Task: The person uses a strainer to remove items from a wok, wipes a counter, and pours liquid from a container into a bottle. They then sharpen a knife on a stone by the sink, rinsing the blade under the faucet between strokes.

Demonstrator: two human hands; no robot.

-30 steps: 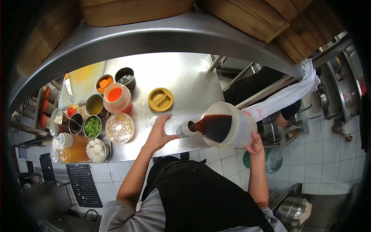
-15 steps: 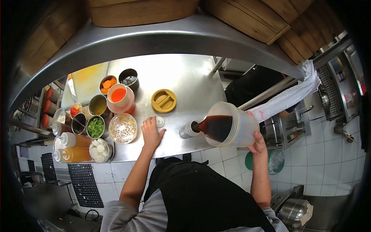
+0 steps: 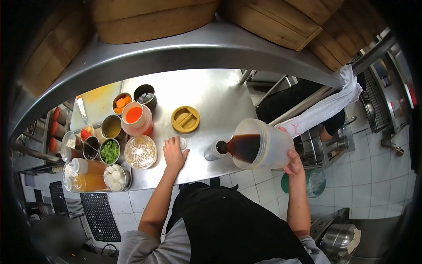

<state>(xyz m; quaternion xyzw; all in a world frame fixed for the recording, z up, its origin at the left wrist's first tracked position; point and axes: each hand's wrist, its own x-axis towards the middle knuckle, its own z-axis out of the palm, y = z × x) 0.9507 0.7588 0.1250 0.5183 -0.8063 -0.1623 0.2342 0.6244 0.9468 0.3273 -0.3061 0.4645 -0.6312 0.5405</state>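
My right hand [image 3: 293,163] grips a large translucent plastic jar [image 3: 278,147], tipped to the left. Dark brown liquid [image 3: 247,147] runs over its rim into the mouth of a clear squeeze bottle [image 3: 212,153] standing near the table's front edge. Flat on the steel table lies my left hand [image 3: 174,153], fingers extended, with a small white cap [image 3: 183,143] right beside its fingertips. Beyond it sits a round yellow lid [image 3: 185,119]. A tub with a speckled clear lid [image 3: 140,152] is to the left of that hand.
Metal pots with chopped greens [image 3: 110,152], orange slices [image 3: 121,104] and white pieces [image 3: 115,177] crowd the left side, with squeeze bottles of amber sauce [image 3: 88,182]. A steel shelf [image 3: 198,59] spans overhead. At right hangs a white towel [image 3: 316,110]; a person in dark clothing [image 3: 288,99] is behind.
The view has shifted slightly, so the table appears lower. The jar stays tipped with dark liquid running into the bottle, and my left hand remains by the cap.
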